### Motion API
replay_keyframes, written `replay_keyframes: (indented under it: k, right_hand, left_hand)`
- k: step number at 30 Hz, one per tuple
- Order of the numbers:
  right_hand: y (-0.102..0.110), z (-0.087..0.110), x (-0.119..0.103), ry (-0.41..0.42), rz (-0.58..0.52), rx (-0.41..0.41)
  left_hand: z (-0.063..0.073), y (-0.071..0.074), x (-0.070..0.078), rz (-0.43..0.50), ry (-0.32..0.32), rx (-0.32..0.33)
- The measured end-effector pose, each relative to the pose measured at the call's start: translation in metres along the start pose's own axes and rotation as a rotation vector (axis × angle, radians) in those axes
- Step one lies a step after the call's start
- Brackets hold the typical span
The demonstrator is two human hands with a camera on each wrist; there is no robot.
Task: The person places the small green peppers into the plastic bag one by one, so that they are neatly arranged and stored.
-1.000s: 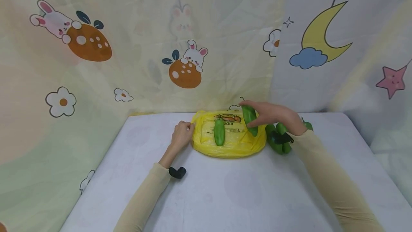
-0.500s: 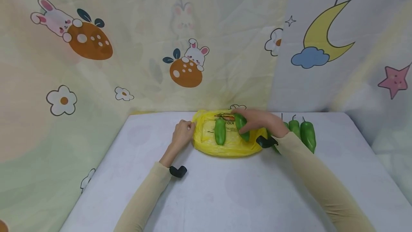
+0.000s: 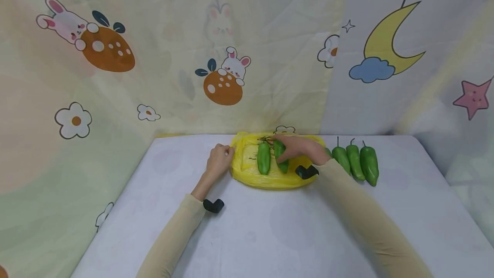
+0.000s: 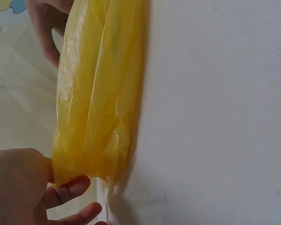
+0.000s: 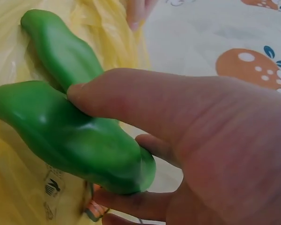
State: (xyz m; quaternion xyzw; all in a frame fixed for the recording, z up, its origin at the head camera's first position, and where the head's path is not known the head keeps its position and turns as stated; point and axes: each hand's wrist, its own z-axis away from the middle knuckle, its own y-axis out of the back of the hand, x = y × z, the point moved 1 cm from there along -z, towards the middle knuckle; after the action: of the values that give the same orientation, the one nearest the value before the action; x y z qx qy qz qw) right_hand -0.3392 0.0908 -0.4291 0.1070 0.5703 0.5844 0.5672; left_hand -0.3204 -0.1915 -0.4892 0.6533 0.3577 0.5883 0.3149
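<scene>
My left hand (image 3: 219,160) pinches the left edge of a yellow plastic bag (image 3: 270,182) that lies on the white table. In the left wrist view the fingers of that hand (image 4: 23,187) hold the gathered rim of the bag (image 4: 98,93). My right hand (image 3: 299,146) grips a long green pepper (image 5: 84,140) near its stem end, just over the bag's printed face. Beside it, to the left, a second green pepper (image 3: 264,158) lies lengthwise on the bag. Both peppers are close together in the right wrist view.
Several more green peppers (image 3: 369,164) lie in a row on the table right of the bag, partly hidden by my right arm. Behind the table's far edge hangs a curtain (image 3: 278,76) printed with rabbits and flowers.
My right hand has carried the green pepper leftward and lower, from the bag's right side to beside the other pepper. The row at right is more exposed. My left hand stays put.
</scene>
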Motion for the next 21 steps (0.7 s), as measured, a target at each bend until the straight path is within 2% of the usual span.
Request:
replay_keyframes:
  k: [13, 21]
  right_hand:
    - [-0.013, -0.013, -0.01, -0.139, 0.012, 0.013]
    - [-0.015, -0.012, -0.019, -0.188, -0.009, 0.011]
  left_hand:
    - [0.001, -0.002, 0.002, 0.005, 0.006, 0.003]
    - [0.0, -0.003, 0.004, 0.012, 0.005, 0.001]
